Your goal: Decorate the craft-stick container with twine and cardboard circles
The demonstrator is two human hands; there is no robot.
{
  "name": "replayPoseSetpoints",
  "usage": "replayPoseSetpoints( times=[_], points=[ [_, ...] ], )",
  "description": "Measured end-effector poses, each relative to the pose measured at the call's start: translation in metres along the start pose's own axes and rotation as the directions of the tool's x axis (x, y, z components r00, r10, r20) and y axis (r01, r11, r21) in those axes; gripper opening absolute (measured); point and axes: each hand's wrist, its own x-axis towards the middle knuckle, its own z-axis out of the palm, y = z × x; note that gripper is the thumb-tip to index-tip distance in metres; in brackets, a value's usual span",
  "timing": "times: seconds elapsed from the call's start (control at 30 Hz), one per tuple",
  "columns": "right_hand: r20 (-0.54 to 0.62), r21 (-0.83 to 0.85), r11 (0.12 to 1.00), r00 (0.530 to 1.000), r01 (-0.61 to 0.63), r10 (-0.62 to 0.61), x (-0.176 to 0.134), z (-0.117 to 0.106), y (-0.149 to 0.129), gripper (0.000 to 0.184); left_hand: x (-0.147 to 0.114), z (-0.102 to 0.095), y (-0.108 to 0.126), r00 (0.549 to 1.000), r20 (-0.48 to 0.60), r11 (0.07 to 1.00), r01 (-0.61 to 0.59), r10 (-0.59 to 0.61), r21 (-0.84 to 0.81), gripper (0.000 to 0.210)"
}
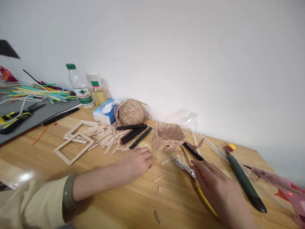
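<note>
My left hand (137, 163) rests low over the table in front of the markers, its fingers curled; whatever they may hold is hidden. My right hand (214, 184) lies over the handles of a pair of scissors (191, 172), which have yellow and red grips, and its fingers appear to close loosely around them. The blades point away and left, and a thin loop of twine (184, 156) shows by them. Just beyond both hands stands a small basket (166, 146) built from craft sticks, with a scalloped rim and a reddish dot on its front.
Loose craft sticks (108, 136), stick frames (73, 156), markers (135, 135) and a twine ball (132, 112) lie left. Bottles (82, 92) stand behind, near pliers (21, 119) and pipe cleaners (45, 92). A green-handled tool (245, 181) and pink glue gun (276, 178) lie right.
</note>
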Motion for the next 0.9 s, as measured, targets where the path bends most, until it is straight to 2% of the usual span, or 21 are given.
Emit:
replayPoseSetpoints(
  times=[0.1,0.17,0.2,0.27,0.37,0.43,0.57,0.67,0.73,0.83,0.9],
  points=[
    [0.019,-0.053,0.998,0.999,0.036,-0.035,-0.016,0.002,0.002,0.027,0.018,-0.009,0.000,0.996,-0.087,1.000,-0.022,0.022,0.001,0.021],
    [0.046,-0.092,0.996,0.999,0.009,-0.005,-0.028,0.006,0.004,0.029,0.033,-0.016,-0.003,0.985,-0.172,1.000,0.003,-0.006,-0.018,0.020],
    [0.058,-0.117,0.993,0.998,-0.013,0.020,-0.034,0.008,0.005,0.030,0.039,-0.019,-0.006,0.983,-0.180,0.999,0.022,-0.031,-0.049,0.018],
    [0.074,-0.167,0.985,0.996,-0.035,0.048,-0.043,0.010,0.006,0.032,0.051,-0.023,-0.012,0.994,-0.096,0.987,0.027,-0.043,-0.156,0.022],
    [0.071,-0.217,0.976,0.997,0.009,0.006,-0.052,0.010,0.006,0.033,0.061,-0.022,-0.023,0.980,0.006,0.911,0.185,-0.197,-0.368,0.023],
    [0.076,-0.250,0.967,0.997,0.053,-0.035,-0.056,0.009,0.008,0.034,0.065,-0.019,-0.028,0.958,0.038,0.852,0.271,-0.284,-0.449,0.021],
    [0.114,-0.261,0.962,0.992,0.082,-0.054,-0.065,0.014,0.016,0.038,0.073,-0.018,-0.039,0.945,0.057,0.782,0.301,-0.323,-0.545,0.014],
    [0.128,-0.158,0.987,0.992,0.015,0.006,-0.068,0.020,0.024,0.039,0.082,-0.020,-0.050,0.913,0.073,0.687,0.352,-0.401,-0.635,0.009],
    [0.162,-0.074,0.997,0.985,-0.039,0.051,-0.069,0.023,0.029,0.043,0.089,-0.020,-0.060,0.885,0.108,0.596,0.392,-0.454,-0.701,0.016],
    [0.209,0.017,0.994,0.972,-0.110,0.104,-0.067,0.025,0.034,0.052,0.100,-0.020,-0.071,0.862,0.186,0.458,0.420,-0.472,-0.783,0.023],
    [0.193,0.038,0.986,0.969,-0.163,0.152,-0.067,0.024,0.036,0.054,0.106,-0.019,-0.076,0.856,0.220,0.391,0.423,-0.467,-0.817,0.025]
  ],
)
